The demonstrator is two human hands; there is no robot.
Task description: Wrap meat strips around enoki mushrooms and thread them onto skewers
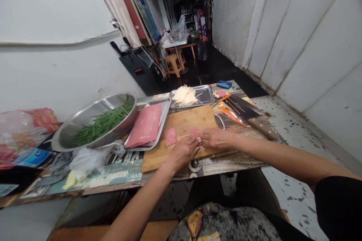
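Note:
My left hand (pixel 183 151) and my right hand (pixel 215 138) meet over a wooden cutting board (pixel 183 122), fingers closed on a small pink meat slice (pixel 195 132) with something white between the fingertips. A second pink slice (pixel 171 136) lies flat on the board just left of my left hand. A stack of pink sliced meat (pixel 145 125) fills a steel tray (pixel 165 115) at the board's left edge. Behind the board another steel tray (pixel 205 96) holds a pile of white enoki mushrooms (pixel 184 96).
A big steel bowl (pixel 85 118) of green chives stands at the left, with plastic bags (pixel 85 158) and packets in front. A cleaver (pixel 250 115) and skewers in an orange wrapper (pixel 230 112) lie right of the board. A blue object (pixel 224 84) sits at the far table edge.

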